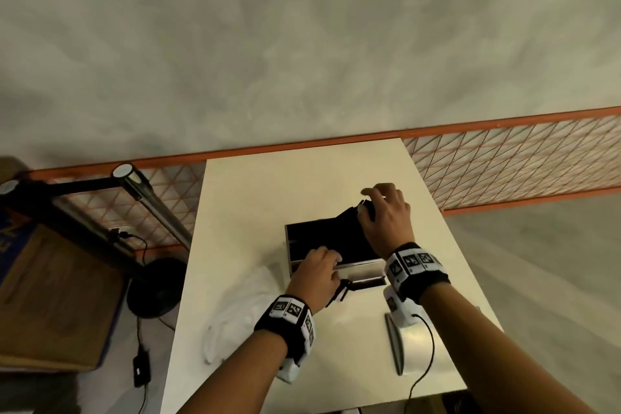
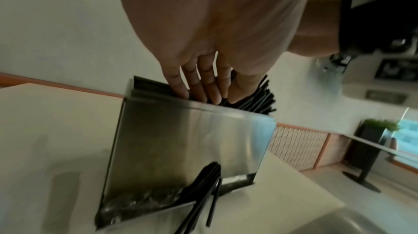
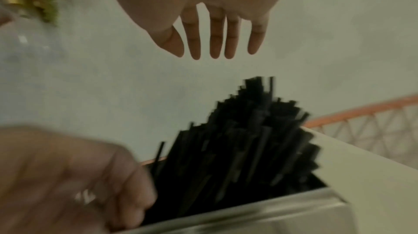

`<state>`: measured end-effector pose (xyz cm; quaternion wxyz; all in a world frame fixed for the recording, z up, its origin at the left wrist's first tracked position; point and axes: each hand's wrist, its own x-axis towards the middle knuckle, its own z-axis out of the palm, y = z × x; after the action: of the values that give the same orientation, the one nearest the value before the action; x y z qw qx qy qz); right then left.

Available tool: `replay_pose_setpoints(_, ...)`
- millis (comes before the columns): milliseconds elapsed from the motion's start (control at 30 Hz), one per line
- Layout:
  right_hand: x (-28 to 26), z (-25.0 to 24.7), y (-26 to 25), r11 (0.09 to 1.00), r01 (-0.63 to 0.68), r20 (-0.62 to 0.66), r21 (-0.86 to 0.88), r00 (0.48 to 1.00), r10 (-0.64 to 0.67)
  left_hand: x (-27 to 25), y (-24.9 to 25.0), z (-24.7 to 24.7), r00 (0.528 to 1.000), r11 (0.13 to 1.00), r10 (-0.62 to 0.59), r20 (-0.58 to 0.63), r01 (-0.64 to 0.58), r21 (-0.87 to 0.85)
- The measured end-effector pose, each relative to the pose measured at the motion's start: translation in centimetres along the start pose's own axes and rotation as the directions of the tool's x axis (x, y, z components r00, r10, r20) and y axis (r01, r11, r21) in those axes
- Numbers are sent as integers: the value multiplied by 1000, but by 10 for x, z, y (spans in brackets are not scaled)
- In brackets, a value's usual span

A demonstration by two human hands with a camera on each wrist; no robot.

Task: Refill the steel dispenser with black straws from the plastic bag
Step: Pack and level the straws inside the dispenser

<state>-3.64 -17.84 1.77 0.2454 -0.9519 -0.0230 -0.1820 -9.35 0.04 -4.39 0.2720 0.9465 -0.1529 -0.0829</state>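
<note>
**A:** Where are the straws, and which way do they run?

**B:** Your steel dispenser (image 1: 356, 270) stands upright in the middle of the pale table (image 1: 255, 198), its open top facing up. It holds a dense bunch of black straws (image 3: 246, 141). They lie lengthwise along the box, left to right as you face it, tilted: the right-hand ends rise above the rim and fan out. A few loose straws (image 2: 203, 200) poke out of the low tray at the front, pointing back toward you.

**A:** And my hands?

**B:** Your left hand (image 1: 316, 274) reaches into the top near the front wall, straight fingers (image 2: 212, 87) pressing down on the straws, gripping nothing. Your right hand (image 3: 217, 23) hovers above the raised ends, fingers spread and relaxed, holding nothing.

**A:** The bag? Any writing?

**B:** A crumpled clear plastic bag (image 1: 235, 312) lies on the table left of the dispenser. No label is legible on the box. Your wristbands (image 1: 413, 262) carry black-and-white square marker patterns, no words.
</note>
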Motion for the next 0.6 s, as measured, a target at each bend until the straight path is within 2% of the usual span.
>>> replay_pose_setpoints(133, 8, 3, 34, 973, -210, 137, 91, 971, 197, 5, -4, 14, 996, 989, -67, 66, 58, 133)
replay_pose_setpoints(233, 4, 11, 50, 945, -279, 280, 172, 933, 225, 5, -6, 19, 997, 989, -70, 15, 68, 129)
replay_pose_setpoints(333, -4, 15, 54, 918, -321, 355, 231, 907, 228, 7, -6, 18, 997, 994, -81, 0, 80, 76)
replay_pose_setpoints(600, -37, 27, 50, 881, -297, 261, 367, 943, 208, -9, -6, 27, 999, 999, -28, 34, 26, 47)
